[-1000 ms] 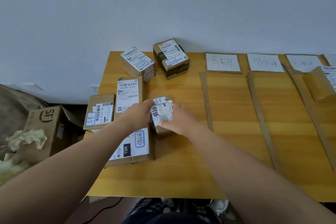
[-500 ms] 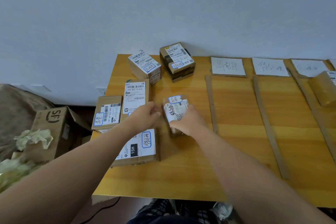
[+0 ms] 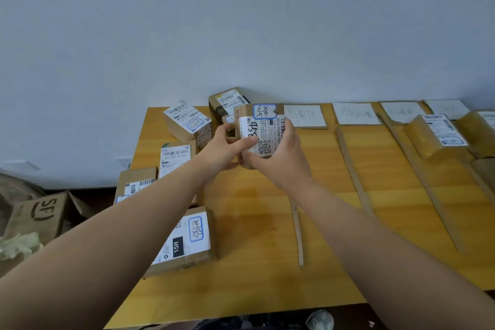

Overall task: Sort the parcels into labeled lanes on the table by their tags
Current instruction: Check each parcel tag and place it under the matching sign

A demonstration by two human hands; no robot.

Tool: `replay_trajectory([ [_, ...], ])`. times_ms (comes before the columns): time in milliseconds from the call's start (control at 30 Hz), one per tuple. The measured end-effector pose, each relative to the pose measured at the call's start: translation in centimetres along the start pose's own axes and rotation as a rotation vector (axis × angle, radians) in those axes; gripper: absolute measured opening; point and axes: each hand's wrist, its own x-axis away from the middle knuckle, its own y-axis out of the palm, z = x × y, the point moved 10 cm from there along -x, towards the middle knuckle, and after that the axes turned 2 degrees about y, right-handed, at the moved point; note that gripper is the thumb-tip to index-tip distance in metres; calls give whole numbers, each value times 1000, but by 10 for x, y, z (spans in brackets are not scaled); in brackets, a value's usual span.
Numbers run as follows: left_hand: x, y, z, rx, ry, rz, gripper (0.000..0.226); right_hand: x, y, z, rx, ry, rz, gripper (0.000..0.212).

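A small cardboard parcel (image 3: 261, 126) with a white shipping label and a blue-edged handwritten tag is held up above the yellow table (image 3: 254, 222), its label facing me. My left hand (image 3: 225, 146) grips its left side with the thumb across the label. My right hand (image 3: 278, 150) grips its right side and bottom. Behind it, white lane labels (image 3: 305, 115) lie along the table's far edge, and cardboard strips (image 3: 353, 171) divide the lanes. Two yellow-wrapped parcels (image 3: 436, 134) sit in the right lanes.
Several unsorted cardboard parcels lie on the table's left part: one marked 15H (image 3: 187, 238) near me, two (image 3: 175, 158) beside my left arm, two (image 3: 187, 120) at the back. An open SF box (image 3: 40, 214) stands on the floor at left.
Both hands have lifted the small parcel off the table and tilted it upright toward me. The view has shifted, bringing the right lanes and yellow parcels further into sight.
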Motion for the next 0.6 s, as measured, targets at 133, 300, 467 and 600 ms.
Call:
replay_trajectory([
  [133,2,10,10,68,35,-55,57,8,-12,-3,59,-44,25,122],
  [300,2,17,16,111,78,-91,48,10,-18,-2,100,-61,15,125],
  [467,-1,21,17,155,73,-98,46,8,-22,-5,123,-79,25,124],
  [600,-4,24,16,154,57,-97,48,3,-21,1,110,-71,23,124],
])
